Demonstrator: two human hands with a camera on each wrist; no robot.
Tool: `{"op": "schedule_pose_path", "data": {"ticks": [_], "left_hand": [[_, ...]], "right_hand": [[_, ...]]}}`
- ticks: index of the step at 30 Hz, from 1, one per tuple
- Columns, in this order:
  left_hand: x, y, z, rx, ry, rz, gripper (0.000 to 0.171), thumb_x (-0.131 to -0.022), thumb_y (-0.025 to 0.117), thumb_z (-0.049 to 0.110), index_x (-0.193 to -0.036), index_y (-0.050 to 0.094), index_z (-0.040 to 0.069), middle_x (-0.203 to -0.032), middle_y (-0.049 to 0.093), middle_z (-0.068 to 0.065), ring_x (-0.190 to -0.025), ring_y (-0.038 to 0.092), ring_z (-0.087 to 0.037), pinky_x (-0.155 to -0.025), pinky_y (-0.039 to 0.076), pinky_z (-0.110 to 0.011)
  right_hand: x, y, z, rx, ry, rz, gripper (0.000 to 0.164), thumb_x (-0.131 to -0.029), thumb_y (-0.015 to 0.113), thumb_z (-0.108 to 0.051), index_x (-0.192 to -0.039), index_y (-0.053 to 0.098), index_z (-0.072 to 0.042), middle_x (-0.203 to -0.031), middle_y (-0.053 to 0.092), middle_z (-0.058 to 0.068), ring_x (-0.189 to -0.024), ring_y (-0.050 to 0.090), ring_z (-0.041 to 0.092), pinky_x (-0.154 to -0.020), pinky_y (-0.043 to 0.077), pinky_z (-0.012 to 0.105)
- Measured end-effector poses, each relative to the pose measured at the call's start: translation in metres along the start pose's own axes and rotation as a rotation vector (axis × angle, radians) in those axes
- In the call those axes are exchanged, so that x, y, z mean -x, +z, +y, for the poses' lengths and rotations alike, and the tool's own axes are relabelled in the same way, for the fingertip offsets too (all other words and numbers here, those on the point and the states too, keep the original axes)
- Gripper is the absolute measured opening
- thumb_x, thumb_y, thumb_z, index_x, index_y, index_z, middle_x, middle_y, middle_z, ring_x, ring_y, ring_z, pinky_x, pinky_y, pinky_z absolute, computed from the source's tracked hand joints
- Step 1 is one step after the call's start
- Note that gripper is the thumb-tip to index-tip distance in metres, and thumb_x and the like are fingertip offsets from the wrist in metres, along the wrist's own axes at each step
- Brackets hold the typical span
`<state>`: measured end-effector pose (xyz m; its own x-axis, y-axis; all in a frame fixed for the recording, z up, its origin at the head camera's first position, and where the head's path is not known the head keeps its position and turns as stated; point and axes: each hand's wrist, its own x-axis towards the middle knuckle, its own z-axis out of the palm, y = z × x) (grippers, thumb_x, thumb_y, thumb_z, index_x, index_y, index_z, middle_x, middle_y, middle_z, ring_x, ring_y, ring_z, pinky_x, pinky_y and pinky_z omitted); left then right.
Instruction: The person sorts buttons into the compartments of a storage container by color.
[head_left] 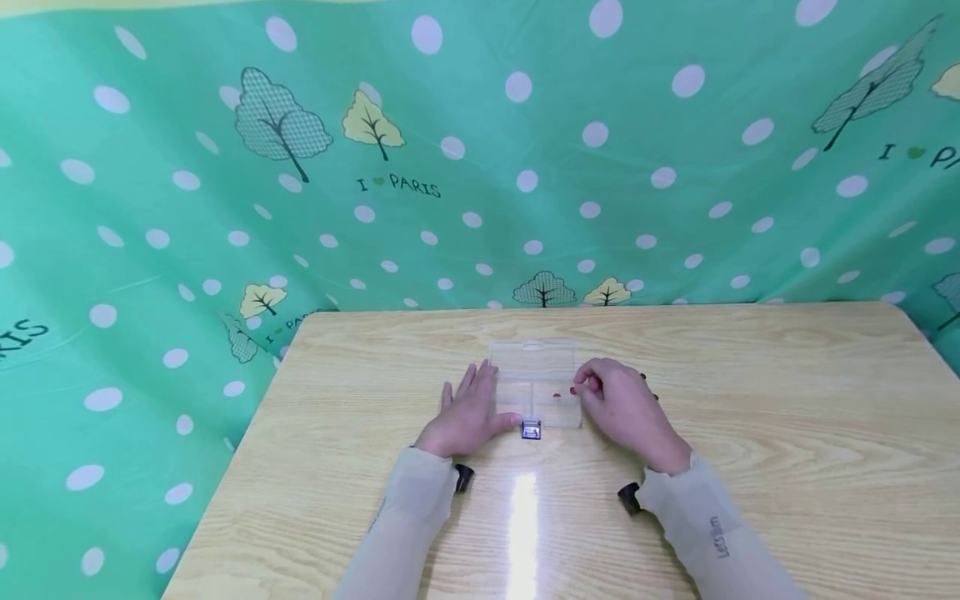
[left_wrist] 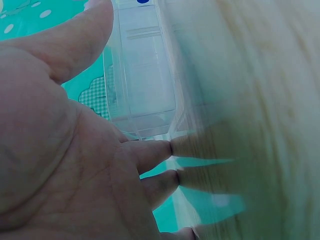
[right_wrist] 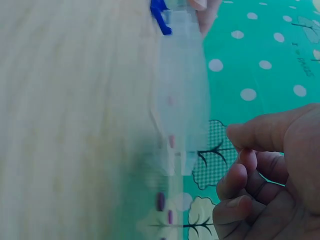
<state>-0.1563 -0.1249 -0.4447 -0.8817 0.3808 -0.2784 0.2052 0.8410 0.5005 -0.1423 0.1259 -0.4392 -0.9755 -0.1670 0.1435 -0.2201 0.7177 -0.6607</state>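
two red bits (head_left: pixel 557 396) lie in the right compartment of a clear box (head_left: pixel 516 398), long axis left-to-right on the bench (head_left: pixel 780 400); just right, the nearer right hand (head_left: pixel 621 407) curls, nothing visibly held; left hand (head_left: pixel 467 419) spreads opposite.

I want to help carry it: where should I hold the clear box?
Probably grip the clear box by its side walls, coming from left and right: they stand upright, while the lid lies open behind and the blue clasp sticks out in front.
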Motion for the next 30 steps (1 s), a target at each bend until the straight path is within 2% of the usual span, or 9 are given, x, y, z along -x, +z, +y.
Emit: {"op": "schedule_pose_path", "data": {"ticks": [11,18,30], "left_hand": [[0.002,-0.001,0.004,0.017,0.005,0.003,0.09,-0.097,0.059,0.049,-0.16,0.015,0.002,-0.168,0.003,-0.014,-0.154,-0.003,-0.034,-0.118,-0.006,-0.063],[0.003,-0.003,0.003,0.019,0.001,0.006,0.089,-0.098,0.06,0.047,-0.16,0.015,0.002,-0.168,0.003,-0.013,-0.154,-0.003,-0.033,-0.118,-0.006,-0.063],[0.002,-0.001,0.001,0.0,0.017,-0.003,0.09,-0.098,0.059,0.049,-0.16,0.014,0.001,-0.168,0.003,-0.014,-0.154,-0.004,-0.034,-0.118,-0.005,-0.064]], "right_hand": [[0.001,-0.013,0.005,0.007,-0.013,0.022,0.009,-0.096,0.06,-0.006,-0.09,0.067,-0.007,-0.075,0.055,-0.001,-0.067,0.049,0.015,-0.064,0.044,0.031],[0.002,-0.021,0.007,-0.011,0.043,-0.005,0.008,-0.097,0.061,-0.008,-0.093,0.068,-0.007,-0.074,0.057,0.0,-0.065,0.051,0.016,-0.062,0.045,0.03],[0.007,-0.036,0.018,-0.021,0.078,-0.017,0.011,-0.099,0.058,-0.011,-0.099,0.067,-0.005,-0.076,0.056,0.002,-0.064,0.048,0.017,-0.058,0.042,0.028]]}}
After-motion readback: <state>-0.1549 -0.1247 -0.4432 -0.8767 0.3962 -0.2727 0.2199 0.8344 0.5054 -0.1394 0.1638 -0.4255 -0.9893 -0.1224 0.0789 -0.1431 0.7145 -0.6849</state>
